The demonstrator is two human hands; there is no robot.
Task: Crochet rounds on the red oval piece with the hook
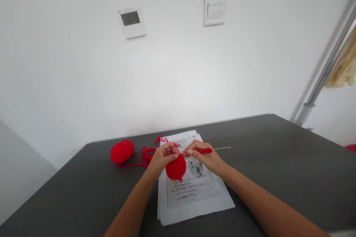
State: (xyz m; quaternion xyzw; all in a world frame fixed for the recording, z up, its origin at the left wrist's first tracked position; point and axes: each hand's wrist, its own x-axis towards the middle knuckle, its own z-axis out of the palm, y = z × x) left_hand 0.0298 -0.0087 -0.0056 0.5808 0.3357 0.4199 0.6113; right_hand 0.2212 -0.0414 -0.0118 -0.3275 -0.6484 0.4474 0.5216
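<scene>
Between thumb and fingers, my left hand [164, 156] pinches the top edge of a round red crochet piece [176, 169]. A strand of red yarn runs up over its raised index finger. My right hand [205, 155] is closed around the red handle of a double-ended crochet hook [206, 150]. One metal end points left to the top edge of the piece, and the other sticks out to the right. Whether the tip is inside a stitch is too small to tell. A small yellow marker [173, 181] hangs at the bottom of the piece.
Printed paper sheets [191, 203] lie under my hands on the dark table [264, 155]. To the left sit a red yarn ball [122, 151] and loose yarn loops [146, 155]. The white wall behind carries a panel with a screen [131, 22] and a switch [214, 11].
</scene>
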